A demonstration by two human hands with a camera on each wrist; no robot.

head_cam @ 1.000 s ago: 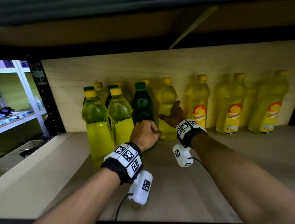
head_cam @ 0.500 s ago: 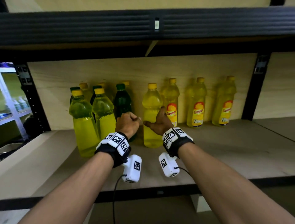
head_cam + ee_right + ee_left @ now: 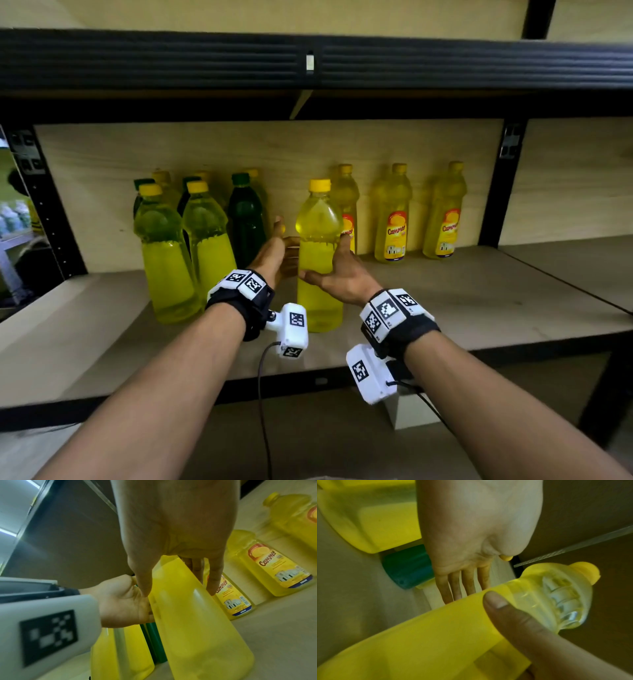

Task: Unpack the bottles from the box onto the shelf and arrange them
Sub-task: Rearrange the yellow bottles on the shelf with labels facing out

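Note:
A plain yellow bottle (image 3: pixel 318 240) with a yellow cap stands upright mid-shelf, in front of the back row. My right hand (image 3: pixel 325 257) holds it, thumb laid across its front and fingers along its right side; the right wrist view shows that hand (image 3: pixel 178 590) straddling the bottle (image 3: pixel 197 628). My left hand (image 3: pixel 284 250) is flat and straight-fingered against the bottle's left side. In the left wrist view its fingers (image 3: pixel 464 588) reach behind the bottle (image 3: pixel 436 635).
On the wooden shelf (image 3: pixel 479 308), two tall yellow bottles (image 3: pixel 168 267) and a dark green bottle (image 3: pixel 245 222) stand close on the left. Labelled yellow bottles (image 3: pixel 392 222) line the back wall to the right. A black beam (image 3: pixel 308 61) runs overhead.
The view has pulled back from the shelf. The yellow bottle has come forward from the back row. My left hand has gone from a fist to flat against the bottle.

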